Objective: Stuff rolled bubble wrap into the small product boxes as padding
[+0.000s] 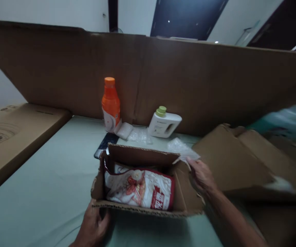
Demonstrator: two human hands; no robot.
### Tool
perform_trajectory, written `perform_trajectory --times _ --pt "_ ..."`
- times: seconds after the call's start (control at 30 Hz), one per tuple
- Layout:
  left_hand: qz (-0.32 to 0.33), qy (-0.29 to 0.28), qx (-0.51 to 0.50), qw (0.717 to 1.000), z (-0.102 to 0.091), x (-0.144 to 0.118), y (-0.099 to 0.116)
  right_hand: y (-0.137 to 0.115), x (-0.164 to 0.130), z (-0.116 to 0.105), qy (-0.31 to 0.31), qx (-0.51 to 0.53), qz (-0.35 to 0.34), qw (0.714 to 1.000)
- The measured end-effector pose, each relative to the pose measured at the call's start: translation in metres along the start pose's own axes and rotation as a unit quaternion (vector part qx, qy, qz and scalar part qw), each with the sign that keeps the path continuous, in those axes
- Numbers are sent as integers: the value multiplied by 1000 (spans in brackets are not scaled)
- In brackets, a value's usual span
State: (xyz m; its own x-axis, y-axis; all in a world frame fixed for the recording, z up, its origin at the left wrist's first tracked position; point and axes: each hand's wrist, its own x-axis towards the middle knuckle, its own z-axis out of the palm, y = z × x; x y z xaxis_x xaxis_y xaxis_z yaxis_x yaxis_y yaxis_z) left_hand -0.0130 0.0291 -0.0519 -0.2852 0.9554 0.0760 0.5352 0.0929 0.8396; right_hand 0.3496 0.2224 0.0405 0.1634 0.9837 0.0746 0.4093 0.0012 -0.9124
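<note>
An open cardboard box (184, 195) sits on the pale green table, holding a red and white printed bag (140, 188). My left hand (93, 226) rests against the box's near left corner. My right hand (201, 176) is at the box's right flap, fingers pinching the edge of a clear plastic bubble-wrap piece (181, 149) that lies just behind the box.
Behind the box stand an orange bottle (110, 104), a white jug with a green cap (164, 123), small clear packets (135, 133) and a dark phone (106, 142). A tall cardboard wall (189, 79) closes the back. Flattened cardboard (240, 161) lies to the right, a cardboard slab (14, 130) on the left.
</note>
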Motion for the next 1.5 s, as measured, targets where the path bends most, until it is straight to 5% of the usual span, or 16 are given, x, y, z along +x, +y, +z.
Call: perform_trajectory --times 0.1,0.2,0.3,0.47,0.67,0.87,1.0,1.13,1.33,1.4,1.5 --pt "11 26 36 999 -7 2 10 28 -57 -40 50 -13 49 997" --pt "-2 11 42 999 -16 2 21 33 -105 -50 94 -76 35 992" --pt "-21 -18 42 999 -31 2 35 22 -136 -33 -3 -127 -22 992" --pt "-31 -60 8 998 -47 0 52 6 -159 13 -163 -63 -90 980" --pt "-11 -54 -10 998 -19 29 66 -4 -143 46 -143 -32 -80 986" --pt "26 -93 -91 991 12 69 71 12 -89 16 -81 -108 -132 982" --pt "-43 -97 -129 986 12 33 53 37 -56 -7 13 -241 -165 956" --pt "-69 -123 -134 981 1 -20 50 49 -48 -17 24 -261 -161 952" --pt "-110 -224 -199 948 -5 -66 74 30 -134 -45 90 -316 -236 914" --pt "-125 -255 -238 929 0 -69 82 11 -177 -35 85 -331 -301 890" --pt "-137 -213 -280 926 5 -66 88 -25 -229 -2 -27 -270 -411 870"
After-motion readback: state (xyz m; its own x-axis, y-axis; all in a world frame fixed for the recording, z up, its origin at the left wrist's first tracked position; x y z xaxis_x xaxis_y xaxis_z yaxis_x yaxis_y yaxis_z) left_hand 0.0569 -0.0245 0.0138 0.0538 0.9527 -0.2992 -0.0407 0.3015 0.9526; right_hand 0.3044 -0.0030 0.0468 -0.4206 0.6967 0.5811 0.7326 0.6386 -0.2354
